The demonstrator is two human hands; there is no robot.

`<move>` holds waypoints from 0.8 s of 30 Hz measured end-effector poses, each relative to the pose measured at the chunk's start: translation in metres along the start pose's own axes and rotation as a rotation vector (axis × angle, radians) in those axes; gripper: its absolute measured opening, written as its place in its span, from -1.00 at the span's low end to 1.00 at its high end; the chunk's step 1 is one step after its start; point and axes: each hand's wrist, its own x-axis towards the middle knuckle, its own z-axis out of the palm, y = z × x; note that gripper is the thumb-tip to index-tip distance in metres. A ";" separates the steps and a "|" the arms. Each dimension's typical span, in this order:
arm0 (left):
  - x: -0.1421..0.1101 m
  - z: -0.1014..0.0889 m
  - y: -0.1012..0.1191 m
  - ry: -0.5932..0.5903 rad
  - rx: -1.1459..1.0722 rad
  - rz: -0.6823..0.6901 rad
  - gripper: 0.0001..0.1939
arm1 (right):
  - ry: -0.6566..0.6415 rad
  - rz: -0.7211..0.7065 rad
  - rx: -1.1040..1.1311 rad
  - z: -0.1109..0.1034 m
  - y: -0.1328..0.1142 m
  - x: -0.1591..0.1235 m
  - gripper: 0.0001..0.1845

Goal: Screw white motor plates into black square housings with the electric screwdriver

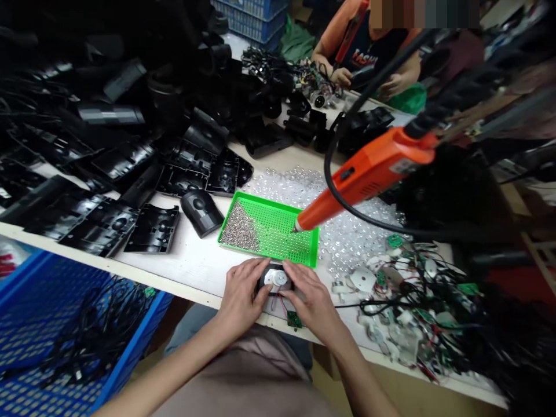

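Blue crate (65, 330): on the floor at 8 o'clock from the hands, below the counter (191, 278) edge, holding tangled black cables (99, 330).

Black plastic shells (117, 168): heaped at 10 o'clock across the far left of the counter, some stacked, others lying apart.

Rounded black shell (202, 213): alone at 11 o'clock, just beside the green tray.

Left hand (241, 292): narrow grip, fingers (256, 272) pressed against the left side of the black casing.

Black casing (275, 278): on the counter near its front edge, between the hands, with a white round part (275, 278) on top. Red wires (282, 307) run down to a small green circuit board (294, 319) at 6 o'clock.

Right hand (310, 295): narrow grip, fingers (295, 272) against the casing's right side.

Green tray (269, 209): at 12 o'clock, with a pile of small silver screws (238, 229) in its left corner.

Orange electric screwdriver (365, 174): hangs on a black cord (347, 197) at 1 o'clock, tip just above the tray, touched by neither hand.

Clear plastic pieces (347, 243): spread behind and right of the tray.

Loose white parts and wired circuit boards (403, 307): heaped at 3 o'clock.

Co-worker's hands (341, 76): far across the counter, working among wires and small parts.
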 end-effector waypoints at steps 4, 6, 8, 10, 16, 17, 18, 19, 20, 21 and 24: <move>0.005 -0.009 -0.002 -0.002 0.003 0.066 -0.55 | 0.160 0.136 0.005 -0.023 0.003 -0.018 -0.70; 0.009 -0.013 -0.001 -0.018 -0.016 0.129 -0.55 | 0.197 0.169 -0.031 -0.025 -0.005 -0.028 -0.82; 0.014 -0.016 0.001 -0.042 -0.031 0.193 -0.55 | 0.185 0.165 -0.058 -0.020 -0.015 -0.036 -0.88; 0.019 -0.015 0.002 -0.064 -0.033 0.233 -0.53 | 0.194 0.162 -0.099 -0.011 -0.021 -0.040 -0.85; 0.023 -0.004 -0.003 -0.076 -0.002 0.237 -0.57 | 0.250 0.217 -0.214 -0.006 -0.006 -0.028 -0.75; 0.023 -0.002 -0.004 -0.065 0.002 0.239 -0.61 | 0.283 0.220 -0.215 -0.012 0.000 -0.021 -0.73; 0.023 -0.001 -0.005 -0.057 0.007 0.241 -0.65 | 0.339 0.219 -0.213 -0.020 0.005 -0.012 -0.69; 0.023 0.000 -0.006 -0.052 0.014 0.243 -0.68 | 0.413 0.215 -0.201 -0.029 0.010 -0.002 -0.62; 0.023 0.001 -0.007 -0.049 0.021 0.244 -0.70 | 0.502 0.209 -0.176 -0.039 0.014 0.011 -0.52; 0.022 0.002 -0.008 -0.046 0.028 0.243 -0.70 | 0.592 0.202 -0.135 -0.050 0.018 0.024 -0.41; 0.020 0.005 -0.008 -0.016 0.026 0.231 -0.70 | 0.729 0.176 0.058 -0.071 0.023 0.064 -0.10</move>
